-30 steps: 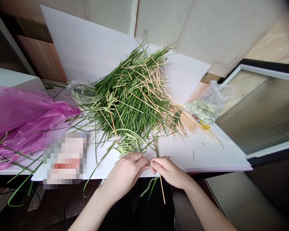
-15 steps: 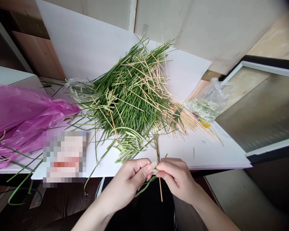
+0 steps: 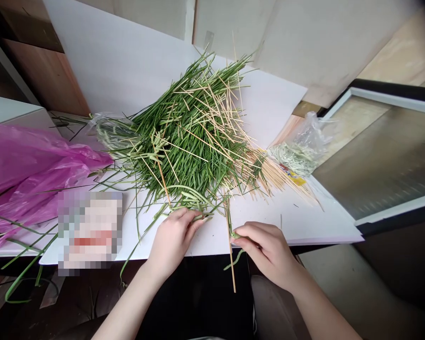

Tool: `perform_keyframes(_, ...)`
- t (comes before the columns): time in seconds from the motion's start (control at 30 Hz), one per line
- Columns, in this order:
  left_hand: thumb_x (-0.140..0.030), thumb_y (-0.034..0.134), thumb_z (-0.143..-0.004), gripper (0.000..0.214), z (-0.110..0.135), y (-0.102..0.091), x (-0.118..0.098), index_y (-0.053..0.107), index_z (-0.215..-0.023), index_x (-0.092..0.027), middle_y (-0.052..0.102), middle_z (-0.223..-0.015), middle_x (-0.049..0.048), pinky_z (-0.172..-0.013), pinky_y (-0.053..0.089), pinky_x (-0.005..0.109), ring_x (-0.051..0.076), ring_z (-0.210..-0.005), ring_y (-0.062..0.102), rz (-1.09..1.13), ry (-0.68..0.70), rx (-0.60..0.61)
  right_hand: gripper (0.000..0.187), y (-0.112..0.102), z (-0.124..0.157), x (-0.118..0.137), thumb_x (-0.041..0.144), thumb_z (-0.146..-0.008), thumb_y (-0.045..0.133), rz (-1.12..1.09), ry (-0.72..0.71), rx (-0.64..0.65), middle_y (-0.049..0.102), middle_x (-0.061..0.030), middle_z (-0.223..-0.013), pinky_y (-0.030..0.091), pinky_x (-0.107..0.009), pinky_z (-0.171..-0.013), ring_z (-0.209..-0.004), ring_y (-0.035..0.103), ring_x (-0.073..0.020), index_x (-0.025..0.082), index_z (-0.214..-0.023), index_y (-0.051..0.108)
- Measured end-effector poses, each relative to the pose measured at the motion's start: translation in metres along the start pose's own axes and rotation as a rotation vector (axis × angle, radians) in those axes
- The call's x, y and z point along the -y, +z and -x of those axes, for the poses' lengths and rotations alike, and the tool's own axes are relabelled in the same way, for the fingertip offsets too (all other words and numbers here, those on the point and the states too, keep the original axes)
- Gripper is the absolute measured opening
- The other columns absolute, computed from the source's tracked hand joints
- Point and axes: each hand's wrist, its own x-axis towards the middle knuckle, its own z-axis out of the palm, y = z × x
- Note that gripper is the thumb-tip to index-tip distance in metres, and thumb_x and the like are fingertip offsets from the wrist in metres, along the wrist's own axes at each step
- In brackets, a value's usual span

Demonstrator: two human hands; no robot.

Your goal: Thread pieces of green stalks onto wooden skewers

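My right hand [image 3: 265, 250] is shut on a thin wooden skewer [image 3: 230, 255] that stands nearly upright past the board's front edge. A green stem [image 3: 235, 234] is gathered at the fingertips. My left hand [image 3: 173, 239] rests on the white board [image 3: 269, 219], its fingertips touching a loose heap of pale green stems [image 3: 193, 206]. Those stems lie at the near edge of a large pile of long green leaf blades [image 3: 194, 137], with many wooden sticks scattered over it.
A loose bundle of wooden skewers [image 3: 274, 177] lies to the pile's right, beside a transparent bag of pale green trimmings [image 3: 293, 153]. A crumpled pink plastic bag [image 3: 28, 179] lies at the left. A pixelated patch [image 3: 90, 231] covers part of the board.
My hands have moved apart. The left hand has shifted left and forward onto the pale stems, while the right hand keeps the skewer and stem.
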Motion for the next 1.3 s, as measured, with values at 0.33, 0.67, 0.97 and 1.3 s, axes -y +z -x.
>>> perform_keyframes(0.33,-0.034,0.058,-0.105,0.021,0.008,-0.003,-0.021,0.066,-0.122,-0.024,0.071,-0.113,0.0076,-0.091,0.052,0.036,0.023,-0.100,0.064,0.214,0.179,0.043,0.032,0.029,0.000,-0.004,0.029,-0.108,0.051,-0.565,0.412,0.192,0.042,0.0097,-0.065,0.035,-0.026,-0.057,-0.057,0.040,-0.0140,0.031,-0.140,0.046)
perform_keyframes(0.67,-0.029,0.071,-0.098,0.012,0.011,-0.006,-0.033,0.072,-0.088,-0.022,0.073,-0.082,-0.0012,-0.077,0.049,0.025,0.015,-0.077,0.066,0.399,0.212,0.193,0.044,0.034,-0.003,-0.002,0.065,-0.106,0.048,-0.904,0.482,0.358,0.044,0.0062,-0.081,0.039,-0.026,-0.064,-0.064,0.043,-0.0121,0.032,-0.137,0.048)
perform_keyframes(0.97,-0.028,0.076,-0.094,0.009,0.006,-0.020,-0.022,0.073,-0.090,-0.021,0.074,-0.082,-0.0011,-0.071,0.050,0.024,0.014,-0.075,0.068,0.344,0.196,0.056,0.045,0.028,0.003,-0.015,0.054,-0.111,0.045,-0.653,0.475,0.422,0.040,0.0072,-0.067,0.028,-0.027,-0.059,-0.059,0.034,-0.0115,0.020,-0.086,0.058)
perform_keyframes(1.3,-0.037,0.051,-0.107,0.028,0.010,-0.023,-0.034,0.072,-0.097,-0.020,0.072,-0.086,0.0038,-0.073,0.047,0.032,0.021,-0.077,0.066,-0.093,0.424,0.279,0.049,0.037,0.003,-0.017,0.051,-0.111,0.046,-0.664,0.449,0.373,0.031,0.0078,-0.066,0.025,-0.026,-0.057,-0.060,0.028,-0.0112,0.023,-0.071,0.038)
